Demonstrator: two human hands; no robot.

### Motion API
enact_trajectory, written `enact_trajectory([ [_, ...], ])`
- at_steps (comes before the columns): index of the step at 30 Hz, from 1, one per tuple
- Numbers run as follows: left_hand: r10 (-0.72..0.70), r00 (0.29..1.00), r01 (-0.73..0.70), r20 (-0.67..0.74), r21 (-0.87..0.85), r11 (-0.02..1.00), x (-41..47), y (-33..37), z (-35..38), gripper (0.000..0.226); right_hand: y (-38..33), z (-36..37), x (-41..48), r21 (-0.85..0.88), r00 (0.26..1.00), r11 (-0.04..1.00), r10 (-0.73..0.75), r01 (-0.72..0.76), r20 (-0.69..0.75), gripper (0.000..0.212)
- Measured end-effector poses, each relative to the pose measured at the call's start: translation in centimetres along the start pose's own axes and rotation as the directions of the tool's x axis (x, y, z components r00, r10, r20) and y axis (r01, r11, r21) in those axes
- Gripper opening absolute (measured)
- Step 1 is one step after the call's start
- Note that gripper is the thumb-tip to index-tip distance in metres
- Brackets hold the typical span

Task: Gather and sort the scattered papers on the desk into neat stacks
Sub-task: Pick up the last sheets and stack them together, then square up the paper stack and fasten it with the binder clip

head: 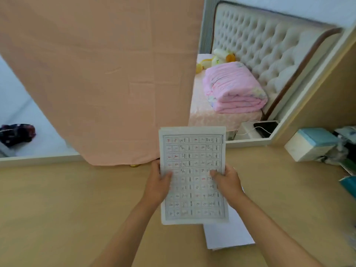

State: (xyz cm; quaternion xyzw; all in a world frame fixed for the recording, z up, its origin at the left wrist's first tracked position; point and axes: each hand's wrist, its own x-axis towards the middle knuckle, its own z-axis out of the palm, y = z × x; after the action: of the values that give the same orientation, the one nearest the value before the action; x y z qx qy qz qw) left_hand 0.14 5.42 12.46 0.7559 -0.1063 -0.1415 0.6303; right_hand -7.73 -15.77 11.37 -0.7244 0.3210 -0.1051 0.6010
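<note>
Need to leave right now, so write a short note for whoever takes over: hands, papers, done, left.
Left hand grips the printed sheet by its left edge; right hand grips the right edge, thumbs on top.
The sheet is held above the desk; a pile of white papers lies on the desk below it, toward the right.
Done: some papers piled.
Left: place the sheet on its stack, square the edges.

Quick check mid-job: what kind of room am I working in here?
Most likely a bedroom with a study desk: a bed with a tufted headboard and a folded pink quilt lies just beyond the wooden desk, above which a printed worksheet is held.
</note>
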Motion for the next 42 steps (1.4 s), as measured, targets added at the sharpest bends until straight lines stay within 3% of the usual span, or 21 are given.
enact_trajectory([
  [4, -0.237, 0.932, 0.203, 0.275, 0.145, 0.968, 0.8, -1.4, 7.9, 0.038, 4.3, -6.4, 3.4, -0.173, 0.988, 0.974, 0.153, -0.149, 0.012, 0.03],
  [9, -0.569, 0.79, 0.501, 0.229, 0.294, 0.814, 1.3, -4.6, 13.4, 0.03, 9.7, -10.2, 5.6, -0.398, 0.952, 0.871, 0.306, -0.287, -0.017, 0.042],
  [13, -0.586, 0.779, 0.473, 0.221, 0.407, 0.782, 1.2, -4.4, 15.2, 0.029, 12.3, -11.0, 6.8, -0.584, 0.901, 0.719, 0.43, -0.377, -0.051, 0.068],
  [16, -0.602, 0.756, 0.516, 0.257, 0.333, 0.789, 1.6, -5.3, 15.8, 0.026, 12.7, -10.8, 6.9, -0.575, 0.882, 0.727, 0.47, -0.375, 0.018, 0.056],
  [21, -0.628, 0.752, 0.566, 0.2, 0.294, 0.77, 3.1, -7.4, 15.5, 0.064, 11.9, -9.9, 8.1, -0.677, 0.884, 0.639, 0.466, -0.366, -0.038, 0.054],
  [24, -0.634, 0.77, 0.579, 0.075, 0.336, 0.743, 5.2, -8.4, 13.5, 0.068, 10.0, -8.1, 9.8, -0.761, 0.945, 0.603, 0.323, -0.239, -0.041, 0.051],
  [27, -0.573, 0.82, 0.541, -0.021, 0.356, 0.761, 7.9, -9.4, 10.4, 0.056, 7.8, -3.9, 11.8, -0.776, 0.975, 0.63, 0.181, -0.012, 0.131, 0.058],
  [33, -0.411, 0.902, 0.412, -0.134, 0.558, 0.721, 13.9, -11.0, 4.6, 0.052, 5.4, 6.6, 16.3, -0.719, 0.84, 0.585, 0.114, 0.374, 0.53, 0.052],
  [39, -0.429, 0.879, 0.473, -0.211, 0.513, 0.716, 18.6, -13.6, 1.8, 0.057, 5.1, 14.0, 20.4, -0.728, 0.755, 0.42, 0.138, 0.542, 0.641, 0.076],
  [42, -0.462, 0.864, 0.501, -0.199, 0.423, 0.755, 19.1, -14.2, 1.6, 0.061, 6.2, 15.7, 21.4, -0.688, 0.717, 0.411, 0.108, 0.598, 0.688, 0.083],
])
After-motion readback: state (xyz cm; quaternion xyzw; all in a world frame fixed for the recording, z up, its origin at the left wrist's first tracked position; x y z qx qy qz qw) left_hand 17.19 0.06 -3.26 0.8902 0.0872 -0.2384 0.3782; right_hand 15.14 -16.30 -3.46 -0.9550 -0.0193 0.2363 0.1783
